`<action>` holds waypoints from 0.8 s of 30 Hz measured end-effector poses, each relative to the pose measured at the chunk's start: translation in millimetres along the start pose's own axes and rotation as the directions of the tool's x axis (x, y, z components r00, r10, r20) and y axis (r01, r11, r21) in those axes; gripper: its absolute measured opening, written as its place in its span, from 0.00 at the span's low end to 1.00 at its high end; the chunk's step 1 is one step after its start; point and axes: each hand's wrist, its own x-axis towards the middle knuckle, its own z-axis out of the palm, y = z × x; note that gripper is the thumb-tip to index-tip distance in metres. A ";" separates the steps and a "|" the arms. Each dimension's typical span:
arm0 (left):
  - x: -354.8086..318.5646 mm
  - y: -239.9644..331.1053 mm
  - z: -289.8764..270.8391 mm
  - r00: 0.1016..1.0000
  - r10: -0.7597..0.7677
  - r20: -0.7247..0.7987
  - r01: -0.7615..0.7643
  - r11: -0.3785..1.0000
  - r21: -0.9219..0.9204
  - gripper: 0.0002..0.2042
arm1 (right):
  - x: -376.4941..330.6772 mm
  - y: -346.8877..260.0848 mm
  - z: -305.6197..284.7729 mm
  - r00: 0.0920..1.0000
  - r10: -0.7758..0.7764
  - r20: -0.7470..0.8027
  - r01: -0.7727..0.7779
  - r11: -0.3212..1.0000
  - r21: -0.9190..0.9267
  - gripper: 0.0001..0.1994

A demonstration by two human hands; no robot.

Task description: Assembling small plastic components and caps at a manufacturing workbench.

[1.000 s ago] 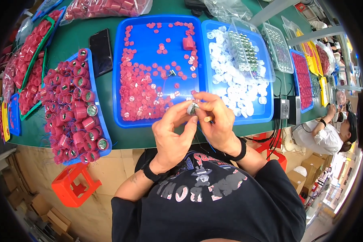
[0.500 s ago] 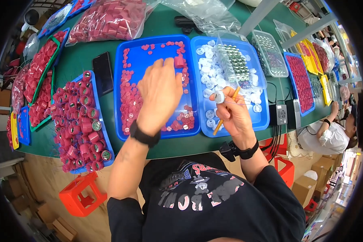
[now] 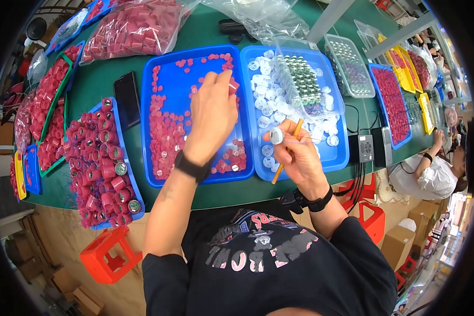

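Observation:
Over the blue tray point(image 3: 199, 182) of small red discs point(image 3: 166, 131), my left hand point(image 3: 214, 116) reaches down with bent, closed fingers. A red cylindrical cap point(image 3: 234, 85) shows at its fingertips, tilted; the hand hides most of the grip. My right hand point(image 3: 302, 160) pinches a small white round piece point(image 3: 276, 135) with thin wires trailing from it. A yellow stick point(image 3: 280, 173) lies across the same hand, held among the fingers. Below it is a lighter blue tray point(image 3: 344, 160) with loose white round pieces point(image 3: 266, 95) and a clear box point(image 3: 329, 108) of green-and-silver parts.
Left of the trays are a black phone point(image 3: 126, 100) and a tray of wired red caps point(image 3: 108, 168). A bag of red caps point(image 3: 131, 31) lies behind. A small black device point(image 3: 362, 149) with cables stands right. Red stools point(image 3: 110, 255) are below; a co-worker point(image 3: 429, 174) sits right.
The trays have shifted slightly left in view. My left hand and the red cap have moved a little right relative to the tray. The right hand has turned, and the yellow stick stands more upright.

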 end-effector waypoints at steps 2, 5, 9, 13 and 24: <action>-21.5 5.5 -12.4 0.998 -0.044 -0.042 0.026 0.930 -0.366 0.19 | 1.9 0.6 2.2 1.000 0.002 0.016 -0.002 1.000 0.012 0.04; -54.9 6.3 -24.1 0.994 -0.083 0.066 0.105 0.674 -0.731 0.16 | 3.0 2.6 7.0 0.999 0.019 0.028 -0.020 1.000 0.020 0.03; -90.4 -8.9 -29.8 0.936 -0.214 0.280 0.340 0.340 -0.877 0.15 | 2.6 11.7 17.7 0.997 0.066 0.035 -0.067 0.997 0.042 0.05; -113.9 -15.6 -28.2 0.912 -0.254 0.323 0.366 0.142 -0.920 0.18 | 0.4 21.7 18.1 0.982 0.112 0.152 -0.129 0.986 0.109 0.07; -142.0 -19.9 -26.3 0.919 -0.277 0.281 0.371 0.363 -0.855 0.19 | -1.6 35.3 51.2 0.994 0.088 0.058 -0.074 0.976 -0.204 0.05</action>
